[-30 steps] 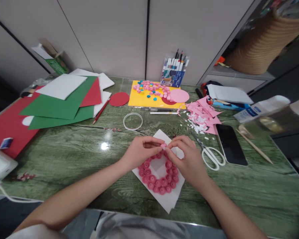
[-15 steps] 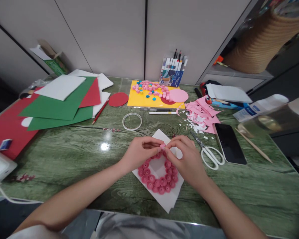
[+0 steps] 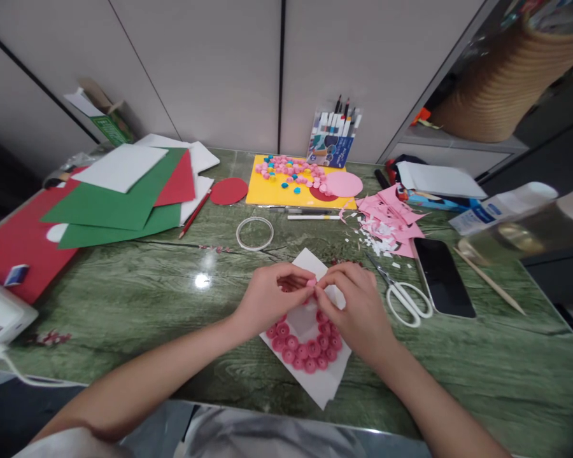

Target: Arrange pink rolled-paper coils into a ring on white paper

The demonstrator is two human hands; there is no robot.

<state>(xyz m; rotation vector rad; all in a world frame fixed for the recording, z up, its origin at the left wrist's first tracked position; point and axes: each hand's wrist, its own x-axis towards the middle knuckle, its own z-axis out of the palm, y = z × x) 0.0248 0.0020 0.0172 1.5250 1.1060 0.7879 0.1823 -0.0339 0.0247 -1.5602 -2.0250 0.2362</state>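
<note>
Between the fingertips of my left hand (image 3: 272, 292) and my right hand (image 3: 356, 305) is a small pink paper roll (image 3: 311, 282), pinched from both sides. Below it a ring of pink paper rosettes (image 3: 310, 348) lies on a white paper sheet (image 3: 322, 388), set cornerwise on the table. My hands hover over the far part of the ring and hide much of it. To the right of my right hand lie white-handled scissors (image 3: 405, 302), blades pointing away to the left.
A black phone (image 3: 444, 277) and a wooden stick (image 3: 489, 280) lie at the right. Pink scraps (image 3: 391, 216) and a yellow sheet (image 3: 262, 191) with small paper rolls sit at the back. A tape ring (image 3: 254, 233) is ahead; green sheets (image 3: 119, 200) are stacked left.
Both hands stay at nearly the same spot, the fingers shifting slightly around the pink roll. The whole view has moved a little.
</note>
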